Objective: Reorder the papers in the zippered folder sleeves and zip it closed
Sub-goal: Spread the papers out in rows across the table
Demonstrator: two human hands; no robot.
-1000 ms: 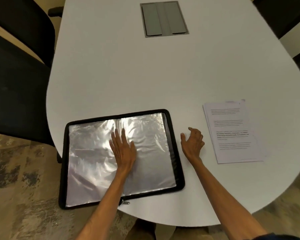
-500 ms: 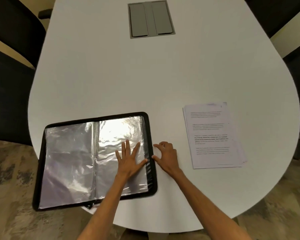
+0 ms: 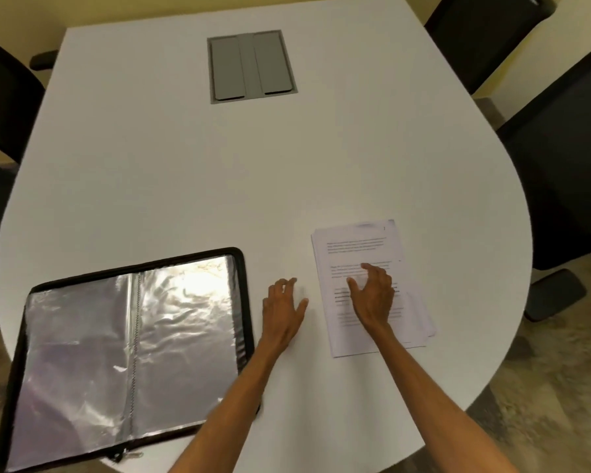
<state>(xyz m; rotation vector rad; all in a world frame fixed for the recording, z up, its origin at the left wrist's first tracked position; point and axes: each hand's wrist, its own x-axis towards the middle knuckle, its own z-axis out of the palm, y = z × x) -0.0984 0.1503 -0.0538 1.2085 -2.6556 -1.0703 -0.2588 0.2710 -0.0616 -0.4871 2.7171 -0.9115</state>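
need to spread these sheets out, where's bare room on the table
Widest free patch: the white rounded table between the grey rectangular hatch, open black zippered folder and white printed paper stack. Crowded: left hand fills the folder-stack gap; right hand lies over the stack.

Nothing legible anywhere. Printed paragraphs on the top sheet of the paper stack (image 3: 355,249), at 4 o'clock on the bench (image 3: 287,172), too blurred to read. Small dark mark at that sheet's 1 o'clock corner, likewise unreadable.
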